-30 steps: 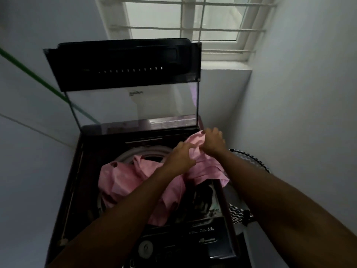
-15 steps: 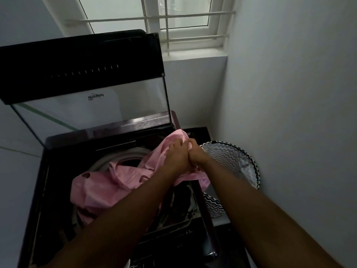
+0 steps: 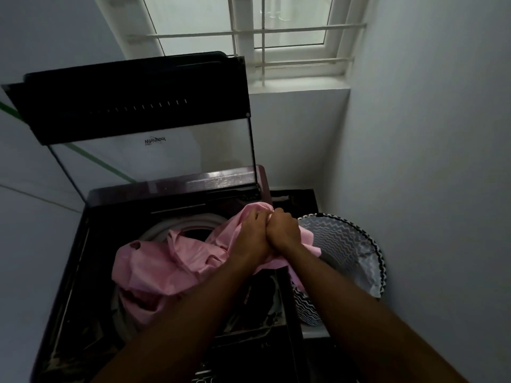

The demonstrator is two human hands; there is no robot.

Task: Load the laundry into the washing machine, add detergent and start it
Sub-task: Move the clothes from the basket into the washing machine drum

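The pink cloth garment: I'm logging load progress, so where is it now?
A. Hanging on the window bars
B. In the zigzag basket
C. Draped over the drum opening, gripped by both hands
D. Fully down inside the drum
C: the pink cloth garment spreads across the washing machine opening, with left hand and right hand gripping its upper end.

The pink garment (image 3: 154, 269) hides most of the drum opening (image 3: 193, 230). Beneath the fingers (image 3: 257, 217), gripped cloth is concealed. The control panel (image 3: 249, 363) is too dark to read.
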